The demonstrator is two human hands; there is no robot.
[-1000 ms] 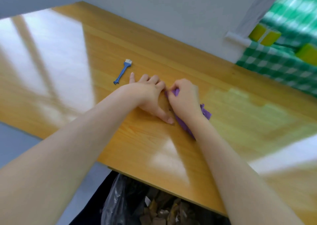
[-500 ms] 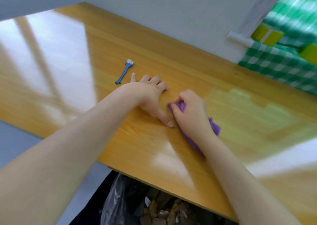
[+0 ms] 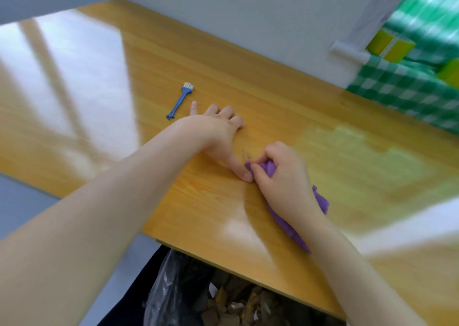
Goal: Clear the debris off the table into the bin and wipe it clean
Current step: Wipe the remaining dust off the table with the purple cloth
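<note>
My right hand (image 3: pixel 283 179) grips a bunched purple cloth (image 3: pixel 320 201) and presses it on the wooden table (image 3: pixel 248 84); part of the cloth trails under my wrist. My left hand (image 3: pixel 218 132) rests flat on the table just left of it, fingers spread, its thumb tip touching the cloth's front corner. A few faint dark specks (image 3: pixel 246 154) lie on the wood between the two hands. Below the table's near edge stands a bin with a black plastic liner (image 3: pixel 171 296), holding brown debris (image 3: pixel 236 306).
A small blue brush (image 3: pixel 180 100) lies on the table beyond my left hand. A green checked cloth (image 3: pixel 407 89) with yellow objects (image 3: pixel 387 43) covers the far right. A grey wall runs along the table's back edge.
My right hand has dragged the purple cloth toward me and to the right, along the table. My left hand has stayed flat in place.
</note>
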